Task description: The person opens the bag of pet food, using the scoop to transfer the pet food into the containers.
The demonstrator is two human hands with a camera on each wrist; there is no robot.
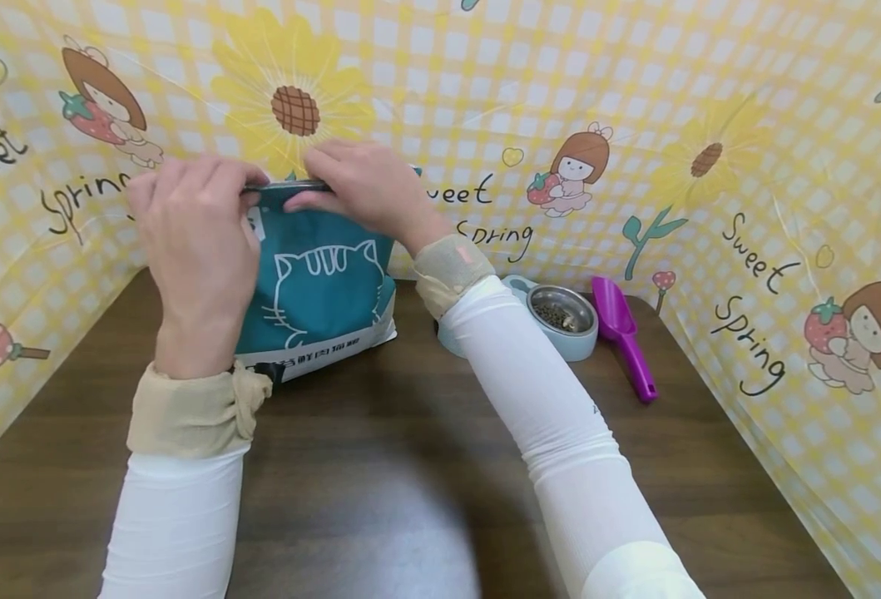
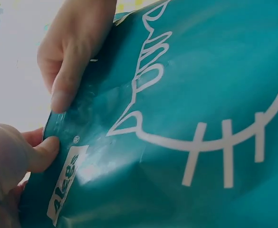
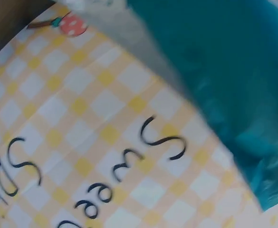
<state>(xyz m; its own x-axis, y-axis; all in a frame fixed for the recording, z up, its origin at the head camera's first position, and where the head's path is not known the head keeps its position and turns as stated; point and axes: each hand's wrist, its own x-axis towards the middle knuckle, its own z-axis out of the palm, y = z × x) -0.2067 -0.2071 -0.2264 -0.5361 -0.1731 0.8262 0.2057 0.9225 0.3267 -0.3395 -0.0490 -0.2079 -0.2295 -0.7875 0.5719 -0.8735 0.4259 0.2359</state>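
A teal cat food bag [image 1: 328, 274] with a white cat outline stands upright on the table. At its top left edge, my left hand [image 1: 196, 249] pinches the rim between thumb and fingers. My right hand [image 1: 368, 187] pinches the same top edge farther right, thumb on the front face and fingers over the back. In the left wrist view both thumbs press on the bag [image 2: 200, 95] near its top edge, beside a small white label. The right wrist view shows only one side of the bag [image 3: 224, 85]; the right hand is out of that picture.
Right of the bag, a light blue pet feeder [image 1: 578, 348] holds a metal bowl [image 1: 586, 320] with brown kibble, partly hidden by my right forearm. A purple scoop [image 1: 623, 337] lies beside it. Yellow checked cloth [image 1: 440, 91] walls the back and sides of the brown table [image 1: 350, 466].
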